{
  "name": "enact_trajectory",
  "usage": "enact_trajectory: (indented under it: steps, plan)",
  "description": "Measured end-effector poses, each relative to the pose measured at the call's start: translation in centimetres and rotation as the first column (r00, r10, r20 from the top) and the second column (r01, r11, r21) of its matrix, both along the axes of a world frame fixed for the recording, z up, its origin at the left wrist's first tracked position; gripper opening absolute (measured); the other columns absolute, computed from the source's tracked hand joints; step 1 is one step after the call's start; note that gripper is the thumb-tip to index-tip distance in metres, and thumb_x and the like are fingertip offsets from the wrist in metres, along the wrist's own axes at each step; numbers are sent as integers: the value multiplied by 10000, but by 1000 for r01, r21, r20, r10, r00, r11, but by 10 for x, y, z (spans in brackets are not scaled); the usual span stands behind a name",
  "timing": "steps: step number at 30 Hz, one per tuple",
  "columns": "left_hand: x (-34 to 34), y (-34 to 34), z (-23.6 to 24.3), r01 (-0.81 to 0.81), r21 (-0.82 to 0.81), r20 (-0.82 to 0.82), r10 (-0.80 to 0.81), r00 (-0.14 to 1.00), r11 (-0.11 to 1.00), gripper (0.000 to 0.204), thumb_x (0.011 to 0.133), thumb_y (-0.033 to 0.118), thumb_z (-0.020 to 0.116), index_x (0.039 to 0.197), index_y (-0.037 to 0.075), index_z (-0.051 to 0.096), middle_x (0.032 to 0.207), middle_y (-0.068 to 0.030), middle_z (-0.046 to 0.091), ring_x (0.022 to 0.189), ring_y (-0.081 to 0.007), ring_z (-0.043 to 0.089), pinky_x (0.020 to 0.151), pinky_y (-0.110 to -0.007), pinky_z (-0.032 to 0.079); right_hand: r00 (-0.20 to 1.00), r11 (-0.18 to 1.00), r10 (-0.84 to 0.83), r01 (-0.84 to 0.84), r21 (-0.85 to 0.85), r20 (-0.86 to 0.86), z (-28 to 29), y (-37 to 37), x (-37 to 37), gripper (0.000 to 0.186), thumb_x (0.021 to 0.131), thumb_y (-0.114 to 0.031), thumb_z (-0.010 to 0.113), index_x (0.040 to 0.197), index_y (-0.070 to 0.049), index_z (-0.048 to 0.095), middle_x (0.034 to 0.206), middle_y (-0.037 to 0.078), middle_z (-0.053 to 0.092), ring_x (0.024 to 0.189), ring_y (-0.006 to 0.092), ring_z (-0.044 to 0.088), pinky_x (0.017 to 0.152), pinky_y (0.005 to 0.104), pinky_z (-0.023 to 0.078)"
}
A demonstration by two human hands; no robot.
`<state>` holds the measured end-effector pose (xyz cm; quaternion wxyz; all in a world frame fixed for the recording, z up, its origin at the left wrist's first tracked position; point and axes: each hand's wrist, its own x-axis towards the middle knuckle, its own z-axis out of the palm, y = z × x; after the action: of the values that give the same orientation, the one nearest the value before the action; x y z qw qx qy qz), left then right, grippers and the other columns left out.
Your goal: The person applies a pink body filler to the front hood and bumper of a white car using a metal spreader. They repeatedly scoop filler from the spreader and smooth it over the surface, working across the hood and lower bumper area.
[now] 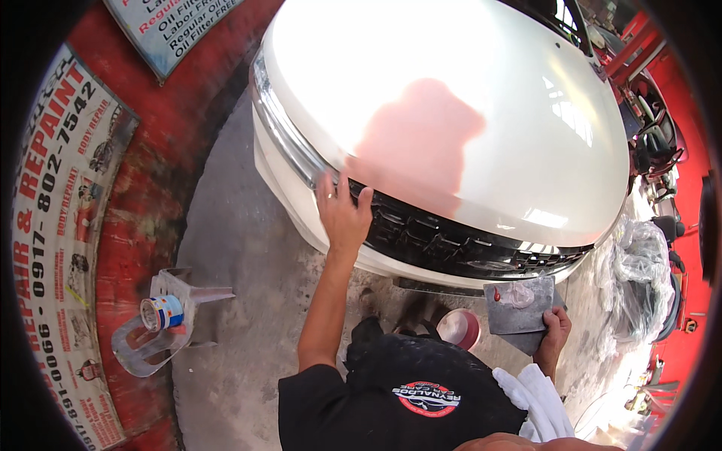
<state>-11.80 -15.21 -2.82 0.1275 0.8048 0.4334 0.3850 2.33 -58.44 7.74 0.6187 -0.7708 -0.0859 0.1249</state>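
White car (519,143) up front, chrome trim (288,143) on its nose. Grey board (515,322) near it, person's right. Left hand (346,214): fingers spread, empty, by trim; contact, I can't tell. Right hand (555,331) grips board edge. Pale paste (520,295), red dab (496,296) on board.

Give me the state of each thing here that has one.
Left hand: open, empty.
Right hand: gripping the grey board.
Grey board: bearing pale paste and red dab, unmixed.
Car hood: closed.
Red bucket: open, contents unclear.
White towel: bunched.
Clear plastic sheeting: crumpled.

left wall (141,210) scuffed red | white banner (64,248) | grey concrete floor (248,376) | right wall (690,248) red
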Motion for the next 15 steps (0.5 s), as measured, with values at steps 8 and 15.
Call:
enact_trajectory:
  steps: [8, 15]
  plan:
    - [76, -121, -32, 545, 51, -235, -520, 821, 837, 867, 974, 627, 434, 1471, -83, 406, 1569, -327, 294, 1497, -474, 203, 1232, -582, 117, 998, 998, -13, 9, 59, 66, 19, -12, -1, 144, 876, -134, 606, 785, -23, 611, 716, -35, 567, 665, 49, 464, 629, 218, 365]
    - [81, -122, -55, 716, 118, -205, -688, 696, 688, 826, 943, 613, 499, 1478, -14, 446, 1569, -235, 368, 1505, -382, 263, 1227, -574, 135, 991, 992, -67, 54, 110, 114, 19, -34, 10, 135, 875, -123, 606, 777, -30, 601, 713, -47, 541, 683, 46, 450, 649, 215, 353]
